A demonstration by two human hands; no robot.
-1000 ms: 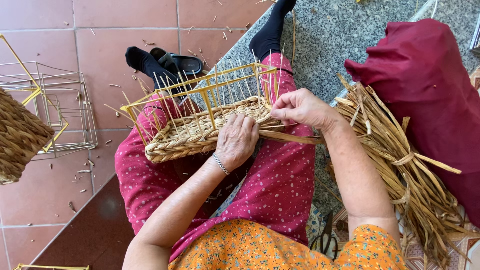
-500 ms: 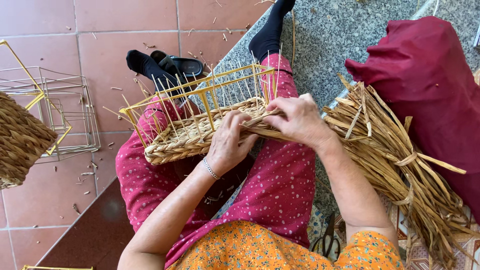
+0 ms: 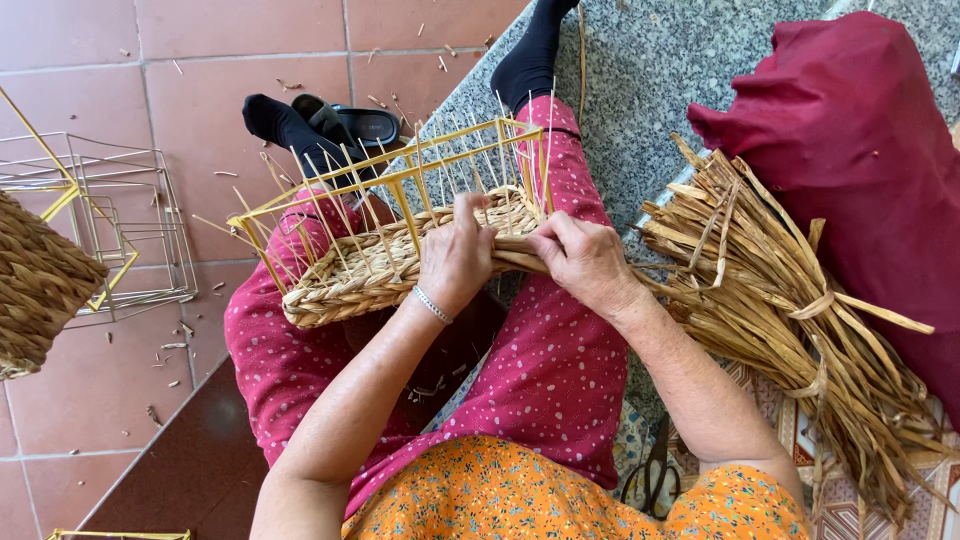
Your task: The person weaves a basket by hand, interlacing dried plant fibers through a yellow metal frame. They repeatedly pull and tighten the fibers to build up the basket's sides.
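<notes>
Basket [image 3: 370,270] is gripped at its woven rim by left hand [image 3: 455,255]; beside it, right hand [image 3: 583,262] fingers are pinched on a straw strand [image 3: 515,262]

The left hand [image 3: 455,255] covered part of the half-woven straw basket on its yellow wire frame [image 3: 385,262], hiding its fingertips; the finished brown woven basket [image 3: 35,290] was cut off at the frame's left edge, the dark red cloth bundle [image 3: 860,150] at the right
</notes>
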